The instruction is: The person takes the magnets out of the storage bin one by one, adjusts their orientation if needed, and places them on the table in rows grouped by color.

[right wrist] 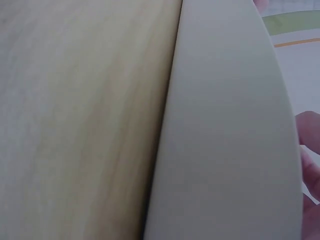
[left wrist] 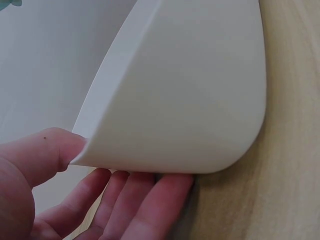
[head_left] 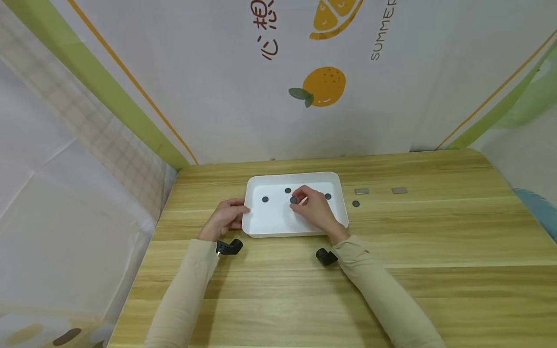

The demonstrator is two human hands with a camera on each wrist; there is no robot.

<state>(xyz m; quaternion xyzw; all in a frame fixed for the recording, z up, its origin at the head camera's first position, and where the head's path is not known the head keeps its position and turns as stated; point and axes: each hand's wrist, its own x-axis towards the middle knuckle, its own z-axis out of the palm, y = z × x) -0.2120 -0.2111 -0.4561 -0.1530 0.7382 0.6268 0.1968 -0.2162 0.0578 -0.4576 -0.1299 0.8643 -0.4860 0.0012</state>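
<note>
A shallow white tray (head_left: 270,220) rests on the wooden table. My left hand (head_left: 226,216) grips its left end; in the left wrist view the thumb hooks over the tray wall (left wrist: 185,100) with the fingers against the outside. Above the tray's middle, my right hand (head_left: 316,209) pinches a small dark round disc (head_left: 293,200) between thumb and fingertips. Similar discs lie in the tray: one on the left (head_left: 265,199), one near the back (head_left: 288,190) and one on the right (head_left: 328,196). In the right wrist view the tray's side hides most of the right hand (right wrist: 311,155).
Right of the tray, another dark disc (head_left: 356,204) lies on the table (head_left: 435,232). Two small grey rectangular pieces are near it, one closer (head_left: 361,191) and one farther right (head_left: 399,190). A white printed curtain (head_left: 243,106) hangs behind the table's back edge.
</note>
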